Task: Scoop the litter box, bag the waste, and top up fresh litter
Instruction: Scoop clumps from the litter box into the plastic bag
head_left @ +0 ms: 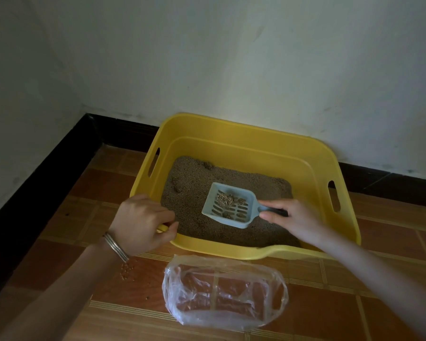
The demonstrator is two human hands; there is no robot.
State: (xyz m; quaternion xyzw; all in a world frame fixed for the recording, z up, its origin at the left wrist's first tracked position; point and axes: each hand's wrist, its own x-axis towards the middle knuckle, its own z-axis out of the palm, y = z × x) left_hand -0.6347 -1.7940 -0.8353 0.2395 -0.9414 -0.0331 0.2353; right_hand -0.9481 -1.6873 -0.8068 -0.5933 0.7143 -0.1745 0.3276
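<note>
Yellow litter box (pixel 234 149) rim under left hand (pixel 143 221)

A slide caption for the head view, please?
Right hand holds scoop with clump over litter box; left hand grips its rim.

The litter box (pixel 231 148) is showing yellow, litter (pixel 190 193) grey-brown, scoop (pixel 231 210) pale blue, bag (pixel 224 294) clear; floor (pixel 391 242) is showing orange-brown tiles with cream stripes; skirting (pixel 47 175) black.

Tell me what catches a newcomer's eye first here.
The bright yellow litter box sits by the white wall, holding brown litter. Over it, the right hand holds a pale blue slotted scoop carrying a clump; the left hand grips the near-left rim. A clear plastic bag lies on the tiled floor in front.
</note>
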